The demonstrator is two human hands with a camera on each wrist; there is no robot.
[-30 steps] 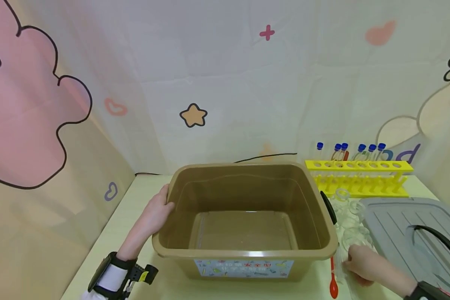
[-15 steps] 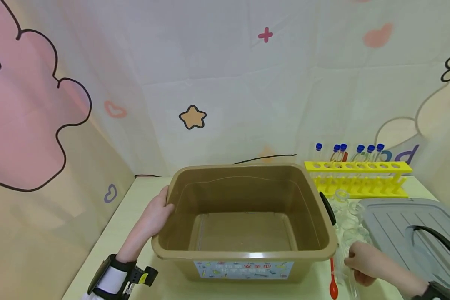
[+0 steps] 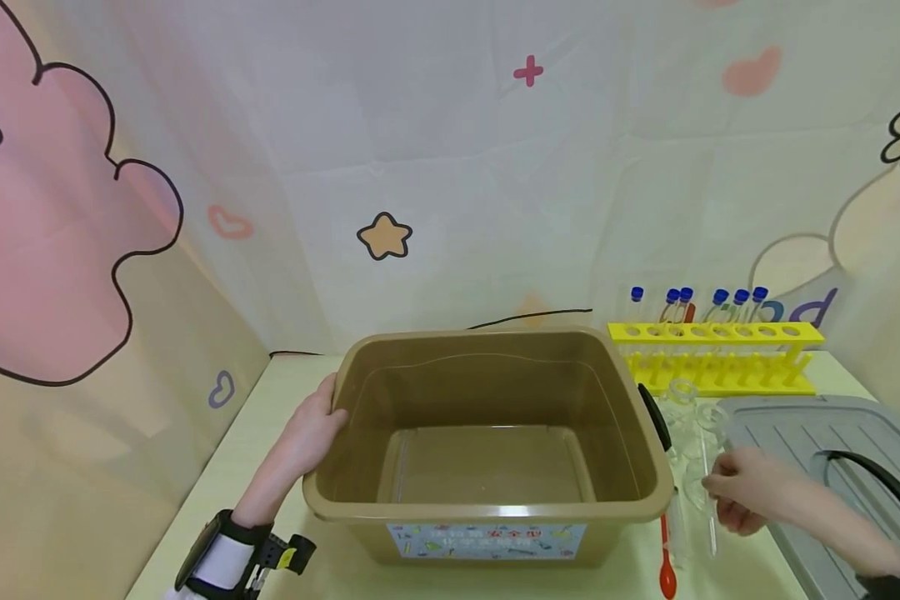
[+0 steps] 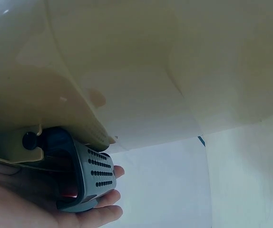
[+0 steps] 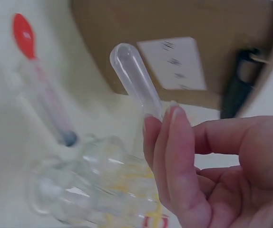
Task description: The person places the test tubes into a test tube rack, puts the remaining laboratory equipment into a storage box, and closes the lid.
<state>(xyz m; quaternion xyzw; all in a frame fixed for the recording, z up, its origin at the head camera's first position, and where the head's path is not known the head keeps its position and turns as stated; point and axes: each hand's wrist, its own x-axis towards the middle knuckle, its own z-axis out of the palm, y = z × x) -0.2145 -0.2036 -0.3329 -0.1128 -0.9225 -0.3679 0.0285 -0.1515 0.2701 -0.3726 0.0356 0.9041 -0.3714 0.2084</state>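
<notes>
A brown plastic storage box (image 3: pixel 487 467) stands without its lid in the middle of the table. My left hand (image 3: pixel 317 429) grips its left rim in the head view. Seen by the left wrist camera, those fingers (image 4: pixel 109 213) lie round the box's grey-and-dark side handle (image 4: pixel 98 168). To the right of the box, my right hand (image 3: pixel 757 492) pinches a clear plastic dropper pipette (image 5: pixel 135 76), its rounded bulb sticking out past the fingertips. Clear glass bottles (image 5: pixel 74 187) are just beyond that hand. A red spoon (image 3: pixel 667 575) lies between the box and the right hand.
At the back right stands a yellow rack (image 3: pixel 716 333) with several blue-capped tubes (image 3: pixel 720 297). A grey lid (image 3: pixel 795 425) with a black handle (image 3: pixel 881 479) lies at the far right. Patterned cloth (image 3: pixel 450 167) hangs behind the table.
My right hand has lifted slightly and shifted right, and the dropper pipette now shows upright in its fingers. The left hand stays on the box.
</notes>
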